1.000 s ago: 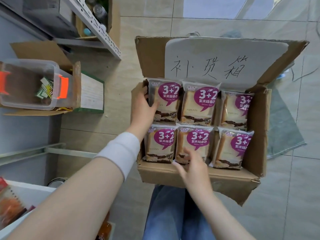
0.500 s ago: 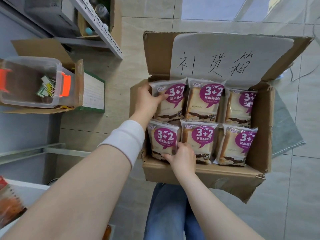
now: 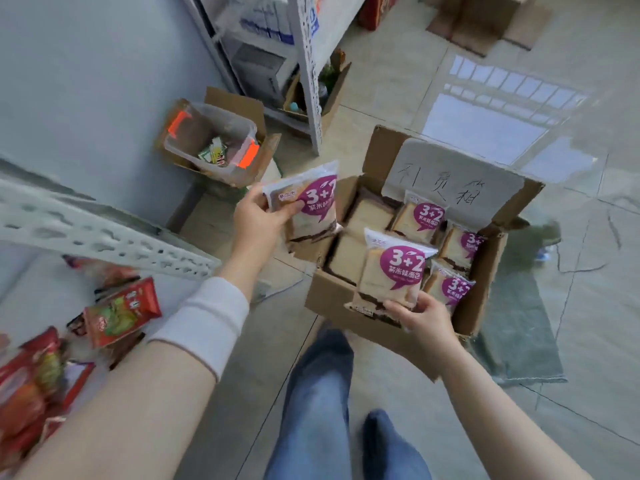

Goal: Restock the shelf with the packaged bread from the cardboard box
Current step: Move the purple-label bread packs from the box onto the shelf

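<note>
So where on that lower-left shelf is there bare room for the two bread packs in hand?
Bare white shelf shows in a strip between the perforated rail and the red snack packets, running toward the white sleeve. The near left corner is crowded with overlapping packets.

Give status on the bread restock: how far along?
Done: no bread visible on the shelf, only red snack packets. In hand: left hand grips one bread pack, right hand grips a second pack, both raised over the cardboard box. Left: three top-layer packs plus a lower layer.
</note>
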Demonstrator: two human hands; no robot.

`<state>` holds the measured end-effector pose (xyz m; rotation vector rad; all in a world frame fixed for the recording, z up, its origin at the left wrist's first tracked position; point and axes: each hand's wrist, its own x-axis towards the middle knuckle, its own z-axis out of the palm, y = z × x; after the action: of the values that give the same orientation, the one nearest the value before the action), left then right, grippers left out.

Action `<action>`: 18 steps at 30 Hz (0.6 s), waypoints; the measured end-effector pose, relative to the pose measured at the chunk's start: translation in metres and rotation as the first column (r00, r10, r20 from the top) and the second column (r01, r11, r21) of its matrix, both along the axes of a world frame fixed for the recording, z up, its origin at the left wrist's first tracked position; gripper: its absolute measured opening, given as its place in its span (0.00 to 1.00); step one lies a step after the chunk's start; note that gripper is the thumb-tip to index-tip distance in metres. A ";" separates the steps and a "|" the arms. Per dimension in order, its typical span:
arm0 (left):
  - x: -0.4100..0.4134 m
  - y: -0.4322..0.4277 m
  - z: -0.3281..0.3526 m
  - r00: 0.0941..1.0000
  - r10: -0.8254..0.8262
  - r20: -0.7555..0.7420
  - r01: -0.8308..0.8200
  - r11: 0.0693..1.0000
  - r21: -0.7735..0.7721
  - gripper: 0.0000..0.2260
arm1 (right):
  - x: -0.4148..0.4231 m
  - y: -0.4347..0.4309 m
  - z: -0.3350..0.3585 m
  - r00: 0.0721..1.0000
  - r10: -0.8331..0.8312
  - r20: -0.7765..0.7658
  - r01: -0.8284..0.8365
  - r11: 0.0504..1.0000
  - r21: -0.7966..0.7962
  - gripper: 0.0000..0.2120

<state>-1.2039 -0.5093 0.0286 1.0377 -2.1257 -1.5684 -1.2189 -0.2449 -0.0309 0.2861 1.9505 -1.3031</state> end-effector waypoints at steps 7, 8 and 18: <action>0.170 0.026 0.142 0.964 0.221 -0.146 -0.233 0.970 -0.071 0.09 | 0.067 0.026 0.114 0.962 0.251 -0.107 -0.264 0.955 -0.134 0.10; 0.193 0.028 0.162 0.954 0.247 -0.171 -0.263 0.962 -0.074 0.08 | 0.077 0.025 0.131 0.950 0.286 -0.128 -0.303 0.942 -0.146 0.10; 0.370 -0.034 0.323 0.784 0.439 -0.438 -0.543 0.828 -0.142 0.04 | 0.168 -0.088 0.276 0.751 0.480 -0.454 -0.621 0.746 -0.238 0.08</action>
<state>-0.8341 -0.5428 0.3512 0.9885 -1.5615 -1.0873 -1.0504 -0.3330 0.2447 -0.7502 1.8022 -1.3271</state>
